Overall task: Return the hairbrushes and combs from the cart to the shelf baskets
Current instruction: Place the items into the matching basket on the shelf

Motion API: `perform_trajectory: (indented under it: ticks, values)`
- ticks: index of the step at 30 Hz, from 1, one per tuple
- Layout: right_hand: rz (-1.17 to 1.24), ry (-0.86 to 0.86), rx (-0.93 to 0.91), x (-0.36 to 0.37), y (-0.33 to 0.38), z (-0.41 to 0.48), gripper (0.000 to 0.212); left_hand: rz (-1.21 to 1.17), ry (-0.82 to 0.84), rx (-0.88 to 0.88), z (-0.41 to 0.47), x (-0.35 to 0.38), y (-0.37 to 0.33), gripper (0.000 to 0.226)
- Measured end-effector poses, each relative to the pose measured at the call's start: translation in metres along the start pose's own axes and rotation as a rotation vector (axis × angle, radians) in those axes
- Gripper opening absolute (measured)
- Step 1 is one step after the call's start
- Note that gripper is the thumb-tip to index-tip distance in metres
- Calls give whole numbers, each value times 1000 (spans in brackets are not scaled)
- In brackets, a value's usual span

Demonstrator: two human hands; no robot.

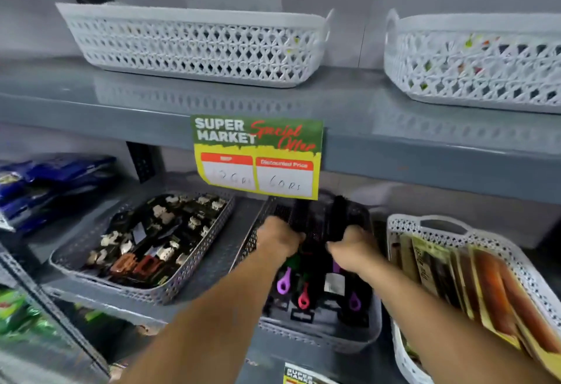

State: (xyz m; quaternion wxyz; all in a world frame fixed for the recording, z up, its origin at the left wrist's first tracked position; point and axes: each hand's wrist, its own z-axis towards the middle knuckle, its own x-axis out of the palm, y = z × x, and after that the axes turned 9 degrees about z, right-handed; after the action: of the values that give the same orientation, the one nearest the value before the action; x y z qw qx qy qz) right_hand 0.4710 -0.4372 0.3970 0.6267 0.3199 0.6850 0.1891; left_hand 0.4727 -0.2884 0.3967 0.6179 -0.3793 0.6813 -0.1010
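Both hands reach into grey basket [318, 335] on lower shelf: left hand [277, 239] and right hand [352, 245] apart, each clamped on black brushes [315, 226]. Risk: bristles may snag neighbours; upright brushes may topple onto coloured handles [284, 282].

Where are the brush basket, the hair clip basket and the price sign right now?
brush basket [318, 335]: head view, on its front wall below the handles.
hair clip basket [188, 265]: head view, on its perforated right wall.
price sign [258, 156]: head view, on the middle of the card.
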Motion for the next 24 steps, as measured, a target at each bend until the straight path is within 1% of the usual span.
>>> perform_trajectory:
  ticks: [2,4,6,9,11,14,17,21,24]
  values:
    - [-138,-13,25,12,-8,1,36,45,-12,-43,-1,17,5,55]
    - [-248,-27,23,22,-16,-1,34,69,-19,-69,-1,31,10,51]
    - [-327,-72,-26,28,-21,-3,25,81,-34,-73,-3,40,13,46]
    - [-421,-114,-110,32,-24,-8,28,207,-74,-82,-8,47,14,44]
    - [-439,-132,-152,34,-24,-11,31,250,-100,-82,-8,47,17,44]
    - [-450,-144,-158,37,-22,-13,31,239,-102,-64,-5,46,23,46]
    - [-456,-115,-140,38,-18,-13,28,225,-112,-48,-6,46,23,45]
    - [-480,-118,-131,36,-16,-15,14,271,-150,-19,-11,49,21,37]
    - [-485,-119,-148,36,-18,-15,16,304,-165,4,-15,47,24,40]
